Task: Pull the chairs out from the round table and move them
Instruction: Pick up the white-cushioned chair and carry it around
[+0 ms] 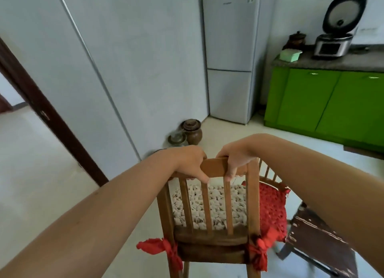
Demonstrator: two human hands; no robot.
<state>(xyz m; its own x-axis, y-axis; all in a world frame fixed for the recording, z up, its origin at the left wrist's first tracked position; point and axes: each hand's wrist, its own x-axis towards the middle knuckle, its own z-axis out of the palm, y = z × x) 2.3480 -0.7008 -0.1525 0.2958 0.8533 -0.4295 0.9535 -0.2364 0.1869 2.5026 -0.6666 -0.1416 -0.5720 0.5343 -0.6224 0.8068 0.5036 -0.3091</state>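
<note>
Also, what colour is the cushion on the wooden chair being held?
The knotted seat cushion is white, with red ties; head view.

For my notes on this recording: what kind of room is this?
Most likely a home kitchen or a kitchen with a dining corner. A fridge stands by the wall, a rice cooker with its lid up sits on a counter, and green cabinets run below it.

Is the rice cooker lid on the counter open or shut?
Open. The rice cooker lid stands raised behind the pot, its underside facing the room.
</note>
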